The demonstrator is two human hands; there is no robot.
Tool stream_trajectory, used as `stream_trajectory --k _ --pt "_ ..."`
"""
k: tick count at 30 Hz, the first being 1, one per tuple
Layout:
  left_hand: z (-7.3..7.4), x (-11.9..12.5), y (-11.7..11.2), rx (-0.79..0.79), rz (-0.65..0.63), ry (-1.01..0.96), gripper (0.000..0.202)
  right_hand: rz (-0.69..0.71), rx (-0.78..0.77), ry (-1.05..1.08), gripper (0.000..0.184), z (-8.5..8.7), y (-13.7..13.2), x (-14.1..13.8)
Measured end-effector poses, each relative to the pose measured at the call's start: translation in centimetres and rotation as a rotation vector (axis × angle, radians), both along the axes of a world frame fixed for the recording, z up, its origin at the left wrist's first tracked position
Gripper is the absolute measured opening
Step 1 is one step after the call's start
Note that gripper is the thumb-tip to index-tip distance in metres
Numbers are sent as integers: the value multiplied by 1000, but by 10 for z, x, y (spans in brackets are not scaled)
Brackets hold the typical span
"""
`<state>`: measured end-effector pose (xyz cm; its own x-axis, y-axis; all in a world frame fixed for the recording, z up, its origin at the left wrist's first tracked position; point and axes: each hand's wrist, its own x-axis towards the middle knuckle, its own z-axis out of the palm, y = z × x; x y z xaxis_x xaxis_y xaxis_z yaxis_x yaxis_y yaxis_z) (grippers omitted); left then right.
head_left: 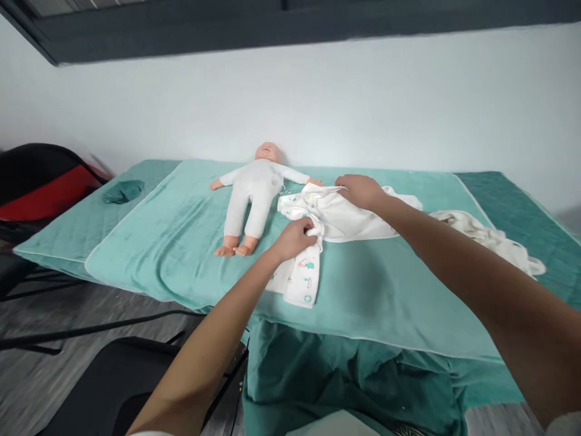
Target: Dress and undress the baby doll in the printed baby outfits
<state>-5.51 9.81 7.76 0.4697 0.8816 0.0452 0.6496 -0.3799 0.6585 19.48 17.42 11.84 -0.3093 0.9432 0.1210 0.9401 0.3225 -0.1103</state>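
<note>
A baby doll [254,194] in a white bodysuit lies on its back on a teal padded mat [172,242]. Just right of it lies a white baby garment [345,221] with small coloured prints. My left hand [294,238] is closed, pinching the garment's near edge by the printed sleeve. My right hand [361,191] rests on the garment's far edge near the doll's outstretched hand, fingers curled onto the cloth.
Another crumpled cream cloth [490,239] lies at the mat's right. A dark teal bundle [122,191] sits on the far left of the bed. A black and red object [40,181] stands at left, and a black chair [118,387] is below.
</note>
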Motion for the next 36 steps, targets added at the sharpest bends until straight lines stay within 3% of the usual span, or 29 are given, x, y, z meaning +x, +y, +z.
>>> stream_trajectory --k 2,4,7,9,12,16,19,22,24,26,29,32,34,36 --pt "22 6 -23 220 -158 -72 8 94 63 132 31 21 -29 -9" --pt "40 14 -46 457 -204 -81 13 229 71 243 26 45 -59 -18" --pt "58 25 -67 740 -56 -94 21 425 64 306 25 82 -106 -29" --pt "65 31 -74 847 73 -186 31 501 102 311 27 102 -135 -32" --pt "78 37 -82 746 91 -313 47 504 175 333 24 122 -168 -31" --pt "100 33 -101 466 131 -171 23 369 109 295 16 136 -200 -21" --pt "112 23 -119 532 259 -145 15 169 -65 238 27 140 -221 -16" --pt "119 16 -132 566 399 -331 21 25 -300 296 48 140 -242 -19" --pt "123 15 -137 524 435 -488 26 -1 -411 408 53 139 -251 -27" --pt "128 15 -142 481 386 -617 34 44 -449 546 50 137 -256 -38" --pt "128 10 -153 463 179 -640 44 225 -401 755 44 129 -255 -56" --pt "110 -6 -163 565 54 -486 68 345 -305 1017 43 112 -246 -75" --pt "87 -20 -163 659 62 -389 95 344 -276 1199 44 97 -239 -91" --pt "61 -37 -159 690 126 -343 101 352 -267 1297 48 82 -232 -112"
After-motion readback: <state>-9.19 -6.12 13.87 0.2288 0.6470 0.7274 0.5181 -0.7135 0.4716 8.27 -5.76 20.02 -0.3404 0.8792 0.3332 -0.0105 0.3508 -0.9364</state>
